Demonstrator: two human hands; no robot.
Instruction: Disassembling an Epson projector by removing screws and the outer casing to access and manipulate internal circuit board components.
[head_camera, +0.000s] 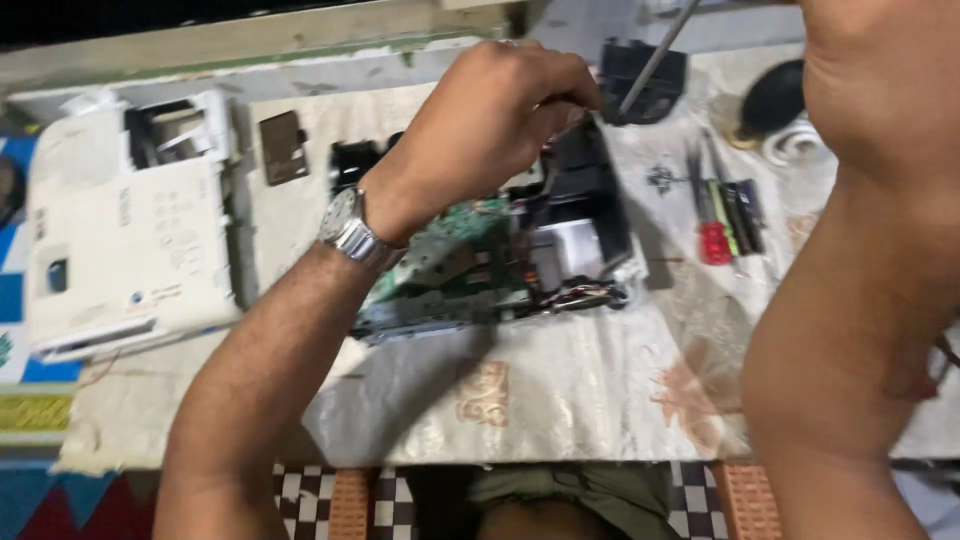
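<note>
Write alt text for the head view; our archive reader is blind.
A person's left hand, wristwatch on the wrist, reaches into an opened device showing a green circuit board on a pale cloth. Its white cover lies left, screwdrivers right; the right forearm is raised.

Repair bench: opened projector (500, 260), screwdrivers (715, 225).

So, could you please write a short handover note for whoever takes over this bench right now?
Left hand: closed over the black part at the top of the opened device, pinching something small.
Right hand: raised near the camera, mostly out of frame; its grip cannot be told.
Done: white top cover is off, lying left of the device; green circuit board exposed.
Screwdrivers lie to the right on the cloth.
Left: board and inner parts remain in place.
</note>
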